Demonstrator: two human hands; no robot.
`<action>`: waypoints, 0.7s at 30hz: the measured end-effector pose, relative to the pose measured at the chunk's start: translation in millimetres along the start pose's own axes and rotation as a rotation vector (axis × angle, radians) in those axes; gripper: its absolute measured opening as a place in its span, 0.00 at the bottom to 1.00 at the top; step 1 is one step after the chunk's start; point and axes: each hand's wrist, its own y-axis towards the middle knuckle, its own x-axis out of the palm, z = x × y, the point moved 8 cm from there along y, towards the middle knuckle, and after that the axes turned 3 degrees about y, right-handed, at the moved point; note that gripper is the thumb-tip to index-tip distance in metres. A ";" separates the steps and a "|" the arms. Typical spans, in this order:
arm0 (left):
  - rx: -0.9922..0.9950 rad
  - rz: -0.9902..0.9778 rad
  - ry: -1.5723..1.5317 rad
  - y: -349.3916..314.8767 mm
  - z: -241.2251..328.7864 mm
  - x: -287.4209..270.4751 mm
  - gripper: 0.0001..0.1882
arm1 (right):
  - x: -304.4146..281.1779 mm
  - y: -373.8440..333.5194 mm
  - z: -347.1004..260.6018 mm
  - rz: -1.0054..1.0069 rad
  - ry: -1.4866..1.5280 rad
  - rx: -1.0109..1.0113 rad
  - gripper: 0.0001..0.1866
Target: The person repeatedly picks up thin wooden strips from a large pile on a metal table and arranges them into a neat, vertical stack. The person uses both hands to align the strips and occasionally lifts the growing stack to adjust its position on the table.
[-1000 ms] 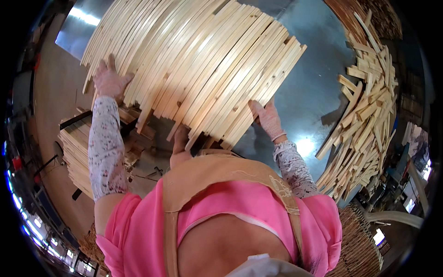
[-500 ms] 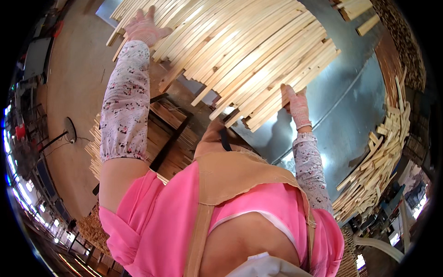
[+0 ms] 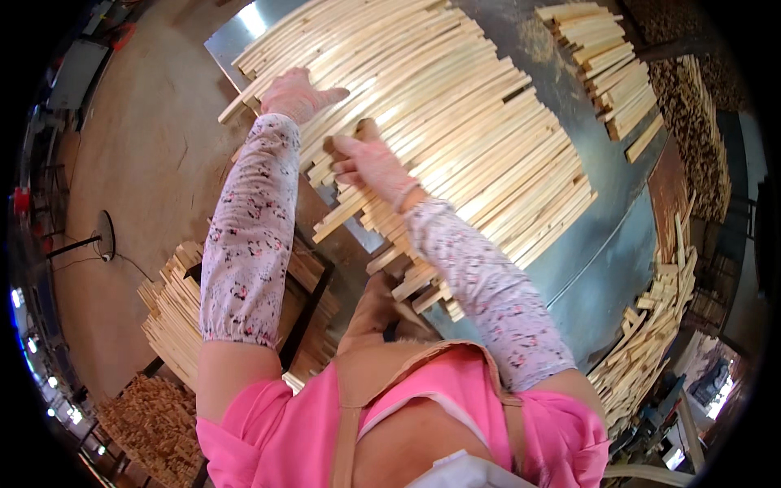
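A broad layer of pale wooden strips (image 3: 455, 154) lies side by side on a metal-topped table (image 3: 598, 244), their near ends uneven. My left hand (image 3: 297, 94), in a thin pinkish glove, rests at the strips' left ends with its thumb stretched out to the right; its fingertips are partly hidden. Lower and to the right, my right hand (image 3: 373, 163), gloved too, is over the near ends of the strips. Its fingers are loosely bent and apart from the thumb, and I see no strip held in them. Both forearms wear flowered sleeves.
A smaller row of strips (image 3: 606, 69) lies at the table's far right. Loose strips are heaped (image 3: 651, 325) along the right side. Below left stand stacked strips (image 3: 175, 313) beside a dark metal frame (image 3: 307, 313). A round-based stand (image 3: 106, 236) is on the floor.
My right hand has left the strips' right edge and moved left, across to the near ends beside my left hand. The view has shifted, showing more of the far right.
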 end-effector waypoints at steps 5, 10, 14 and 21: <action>0.174 0.061 -0.161 -17.4 -27.4 -13.8 0.55 | 34.7 21.0 24.5 0.083 0.083 0.024 0.13; 0.429 0.051 -0.253 -72.0 15.4 -28.3 0.51 | -41.9 -8.9 3.3 0.053 -0.296 -0.573 0.17; 0.314 0.022 -0.351 -137.9 -39.1 -1.7 0.46 | -11.4 -57.9 30.1 -0.030 -0.338 -0.372 0.29; -0.119 0.357 -0.556 -361.3 -214.4 27.7 0.47 | 133.5 -150.2 105.8 -0.513 -0.528 -0.425 0.43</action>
